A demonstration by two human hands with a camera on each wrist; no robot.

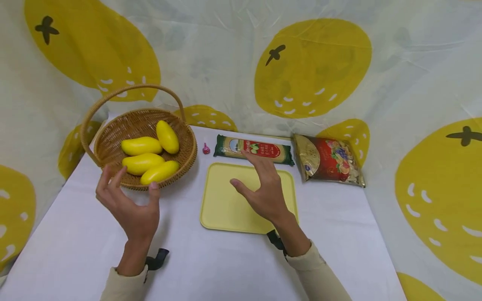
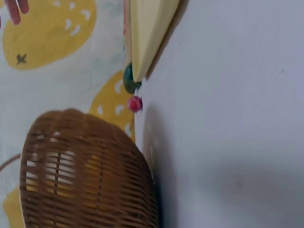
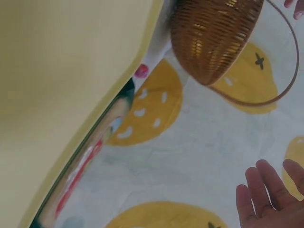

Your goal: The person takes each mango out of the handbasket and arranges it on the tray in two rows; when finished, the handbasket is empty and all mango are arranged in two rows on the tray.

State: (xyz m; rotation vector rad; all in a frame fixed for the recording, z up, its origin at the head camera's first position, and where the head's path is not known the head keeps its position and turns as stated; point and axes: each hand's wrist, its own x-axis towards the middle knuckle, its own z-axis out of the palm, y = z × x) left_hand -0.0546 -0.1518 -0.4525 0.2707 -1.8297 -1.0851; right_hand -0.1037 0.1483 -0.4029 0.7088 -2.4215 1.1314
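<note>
My left hand (image 1: 132,213) hovers just in front of a wicker basket (image 1: 109,133), fingers loosely bent and thumb apart, holding nothing. Several yellow mangoes (image 1: 141,146) lie inside that basket, which has a tall arched handle. Above a pale yellow tray (image 1: 222,200) is my right hand (image 1: 265,192), its fingers extended and its thumb spread, with nothing in its grasp. In the right wrist view, the fingers (image 3: 268,190) of this hand appear spread at the lower right. The left wrist view shows the basket's woven side (image 2: 85,171); the mangoes are mostly hidden there.
Behind the tray lies a long pasta packet (image 1: 233,146) with green ends. A red and gold bag (image 1: 327,159) printed with fruit is at the back right. Between basket and packet sits a small pink wrapped candy (image 1: 206,148). Fruit-patterned cloth surrounds the white-covered table (image 1: 226,267).
</note>
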